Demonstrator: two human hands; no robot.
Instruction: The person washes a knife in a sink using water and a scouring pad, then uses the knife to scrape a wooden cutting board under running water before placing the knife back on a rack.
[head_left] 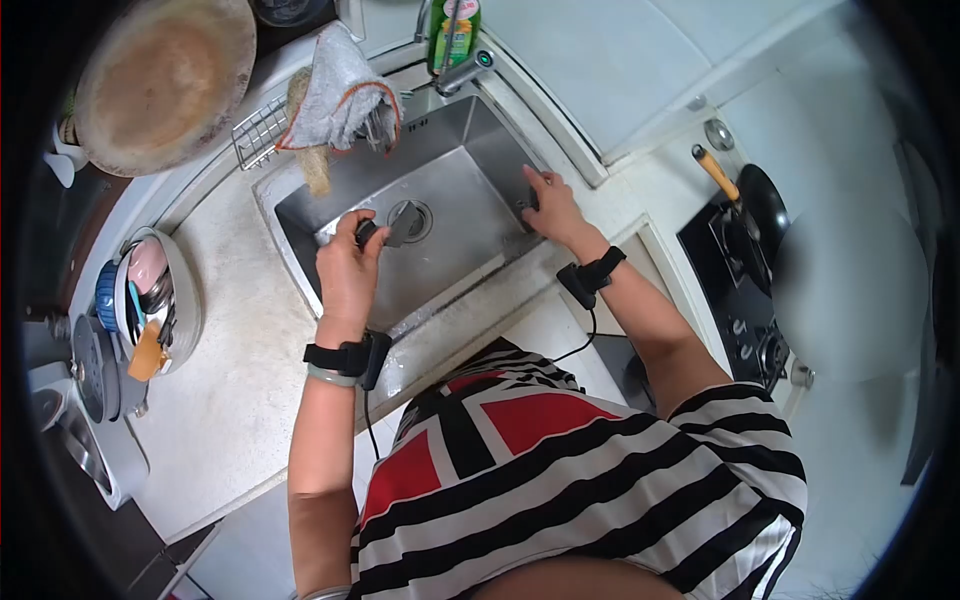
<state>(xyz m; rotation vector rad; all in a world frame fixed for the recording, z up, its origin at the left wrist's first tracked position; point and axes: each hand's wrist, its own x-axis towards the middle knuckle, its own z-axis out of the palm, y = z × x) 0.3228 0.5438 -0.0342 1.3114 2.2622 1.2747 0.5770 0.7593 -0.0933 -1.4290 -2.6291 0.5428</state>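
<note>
My left hand (345, 262) is closed around the black handle of a small tool with a flat grey blade-like end (403, 224). I cannot tell its exact kind. It is held over the stainless steel sink (440, 270), and its grey end overlaps the drain (416, 228) in view. At the sink's right wall is my right hand (555, 208), its thumb and fingers curled near a small dark thing (532, 197) that is mostly hidden. A black band with a cable is strapped on each wrist.
A grey cloth (345, 90) hangs by a wire rack (262, 132) behind the sink. The faucet (465, 72) and a green soap bottle (455, 35) stand at the back. Left is a bowl of utensils (185, 300); right, a black pan (765, 215) on the stove (735, 310).
</note>
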